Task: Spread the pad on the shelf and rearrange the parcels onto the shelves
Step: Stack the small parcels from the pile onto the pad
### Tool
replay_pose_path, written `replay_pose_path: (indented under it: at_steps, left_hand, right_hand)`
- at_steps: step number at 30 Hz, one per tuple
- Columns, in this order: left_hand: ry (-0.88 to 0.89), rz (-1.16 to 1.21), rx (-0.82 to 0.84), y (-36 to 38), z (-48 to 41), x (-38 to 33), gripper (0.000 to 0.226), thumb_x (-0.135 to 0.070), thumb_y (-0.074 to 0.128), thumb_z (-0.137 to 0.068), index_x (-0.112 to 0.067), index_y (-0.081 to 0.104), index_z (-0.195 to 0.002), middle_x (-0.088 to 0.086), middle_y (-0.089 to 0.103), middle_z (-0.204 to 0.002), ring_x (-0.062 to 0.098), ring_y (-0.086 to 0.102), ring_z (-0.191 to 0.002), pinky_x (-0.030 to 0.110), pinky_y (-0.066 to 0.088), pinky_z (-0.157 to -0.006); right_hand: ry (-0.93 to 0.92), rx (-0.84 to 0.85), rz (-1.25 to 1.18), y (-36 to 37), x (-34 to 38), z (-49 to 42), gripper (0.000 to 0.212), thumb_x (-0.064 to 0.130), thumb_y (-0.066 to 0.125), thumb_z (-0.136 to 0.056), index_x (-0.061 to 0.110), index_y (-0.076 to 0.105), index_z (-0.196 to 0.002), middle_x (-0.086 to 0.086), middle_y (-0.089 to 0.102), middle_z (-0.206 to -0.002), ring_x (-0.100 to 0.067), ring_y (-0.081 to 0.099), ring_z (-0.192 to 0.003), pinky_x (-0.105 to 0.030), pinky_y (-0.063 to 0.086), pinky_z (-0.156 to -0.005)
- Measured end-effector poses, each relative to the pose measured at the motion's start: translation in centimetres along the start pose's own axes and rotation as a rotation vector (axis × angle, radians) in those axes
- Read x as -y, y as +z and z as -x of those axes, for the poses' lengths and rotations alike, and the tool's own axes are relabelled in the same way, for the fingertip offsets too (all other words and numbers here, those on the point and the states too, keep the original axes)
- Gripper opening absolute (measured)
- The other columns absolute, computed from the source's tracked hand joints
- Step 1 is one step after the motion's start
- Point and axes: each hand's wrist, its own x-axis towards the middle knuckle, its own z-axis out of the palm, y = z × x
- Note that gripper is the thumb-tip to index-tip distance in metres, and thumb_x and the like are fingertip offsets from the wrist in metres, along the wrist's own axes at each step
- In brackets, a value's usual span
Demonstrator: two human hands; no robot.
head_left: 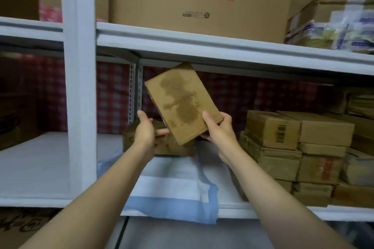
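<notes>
Parcel point(182, 105) hangs tilted above the pad point(174, 184) on the middle shelf point(263, 211); my right grip point(217, 129) clamps its lower corner, my left grip point(146, 127) closes loosely under its edge. I'd level it, then set it flat beside the parcel behind.

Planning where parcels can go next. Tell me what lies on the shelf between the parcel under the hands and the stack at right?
Head view: between the parcel and the stack, only bare white shelf.
</notes>
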Motion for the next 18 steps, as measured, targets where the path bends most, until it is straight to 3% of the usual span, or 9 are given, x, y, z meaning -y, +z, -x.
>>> replay_pose_path:
  at_steps: [2, 4, 7, 10, 14, 16, 18]
  left_hand:
    - [-0.026, -0.038, 0.029, -1.1, 0.1, 0.6, 0.077, -0.068, 0.009, -0.096, -0.02, 0.042, -0.146, 0.007, 0.074, -0.064, 0.032, 0.063, -0.111, 0.052, 0.032, -0.111]
    - [-0.033, -0.078, 0.077, -1.9, 0.5, 1.1, 0.078, -0.069, 0.008, -0.095, -0.021, 0.042, -0.145, 0.009, 0.076, -0.069, 0.031, 0.064, -0.11, 0.054, 0.028, -0.114]
    - [-0.026, -0.119, 0.132, -2.6, 1.5, 1.7, 0.073, -0.068, 0.007, -0.096, -0.022, 0.051, -0.134, 0.008, 0.077, -0.072, 0.021, 0.069, -0.094, 0.049, 0.034, -0.111]
    - [-0.008, -0.127, 0.112, -3.1, 1.9, 2.0, 0.062, -0.064, 0.011, -0.098, -0.024, 0.054, -0.12, 0.003, 0.076, -0.076, 0.018, 0.065, -0.088, 0.048, 0.036, -0.107]
    - [0.067, -0.157, -0.148, -6.1, -0.4, 2.5, 0.06, -0.06, 0.02, -0.099, -0.022, 0.041, -0.14, 0.007, 0.054, -0.133, 0.03, 0.052, -0.118, 0.049, 0.04, -0.106]
    - [0.065, -0.2, -0.219, -7.9, -1.3, 2.9, 0.061, -0.062, 0.021, -0.097, -0.028, 0.035, -0.146, 0.009, 0.041, -0.148, 0.035, 0.045, -0.13, 0.051, 0.036, -0.11]
    - [0.03, -0.217, -0.179, -9.2, -1.6, 3.2, 0.065, -0.064, 0.018, -0.097, -0.029, 0.033, -0.15, 0.007, 0.035, -0.156, 0.033, 0.036, -0.14, 0.05, 0.028, -0.116]
  right_hand:
    - [0.015, -0.008, -0.031, 0.4, -0.8, 0.6, 0.05, 0.036, 0.069, -0.088, 0.024, 0.039, -0.126, -0.003, 0.058, -0.125, -0.013, 0.061, -0.103, -0.033, 0.058, -0.082]
    - [0.035, 0.0, -0.048, 0.6, -1.3, 1.2, 0.062, 0.035, 0.072, -0.087, 0.029, 0.035, -0.135, 0.002, 0.057, -0.129, -0.014, 0.061, -0.107, -0.033, 0.057, -0.081]
    - [0.139, 0.07, -0.157, 1.4, -2.1, 2.1, 0.093, 0.034, 0.074, -0.084, 0.043, 0.01, -0.151, 0.013, 0.046, -0.134, -0.019, 0.056, -0.117, -0.06, 0.054, -0.086]
    - [0.251, 0.0, -0.315, 2.4, -2.8, 2.4, 0.099, 0.03, 0.072, -0.086, 0.042, -0.002, -0.153, 0.006, 0.042, -0.141, -0.031, 0.054, -0.121, -0.07, 0.05, -0.079]
    - [0.391, -0.072, -0.383, 2.9, -3.8, 2.6, 0.065, 0.039, 0.066, -0.08, 0.027, 0.039, -0.138, -0.009, 0.059, -0.128, -0.037, 0.061, -0.107, -0.069, 0.05, -0.077]
    - [0.439, -0.034, -0.339, 3.3, -4.2, 2.7, 0.052, 0.041, 0.062, -0.078, 0.024, 0.054, -0.126, -0.013, 0.065, -0.123, -0.038, 0.062, -0.106, -0.067, 0.049, -0.079]
    - [0.428, -0.009, -0.252, 3.8, -4.5, 2.7, 0.034, 0.039, 0.057, -0.085, 0.02, 0.061, -0.113, -0.011, 0.068, -0.106, -0.036, 0.064, -0.102, -0.063, 0.05, -0.084]
